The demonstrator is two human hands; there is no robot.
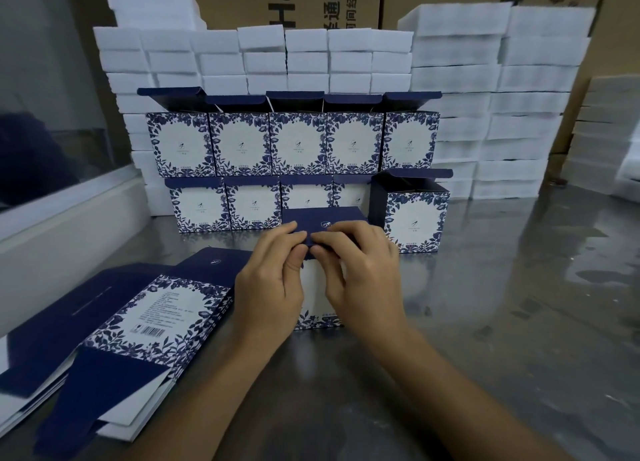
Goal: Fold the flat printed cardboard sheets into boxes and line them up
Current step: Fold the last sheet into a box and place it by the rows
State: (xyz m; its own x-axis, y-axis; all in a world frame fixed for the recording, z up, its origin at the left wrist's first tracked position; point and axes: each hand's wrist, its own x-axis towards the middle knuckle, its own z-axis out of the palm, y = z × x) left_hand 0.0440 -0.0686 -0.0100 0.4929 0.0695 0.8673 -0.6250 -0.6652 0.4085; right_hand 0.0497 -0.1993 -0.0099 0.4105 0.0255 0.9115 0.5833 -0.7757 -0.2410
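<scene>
Blue-flowered box [320, 317] pinched by both hands [311, 249] at top flap; flat sheets [138, 325] left, finished boxes [294, 142] stacked behind.

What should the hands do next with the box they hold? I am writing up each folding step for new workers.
Probably press the dark blue flap fully down and tuck it in. Both the left hand and the right hand pinch its front edge atop the box in hand, which stands alone before the lined-up boxes, so closing seems unfinished.
</scene>
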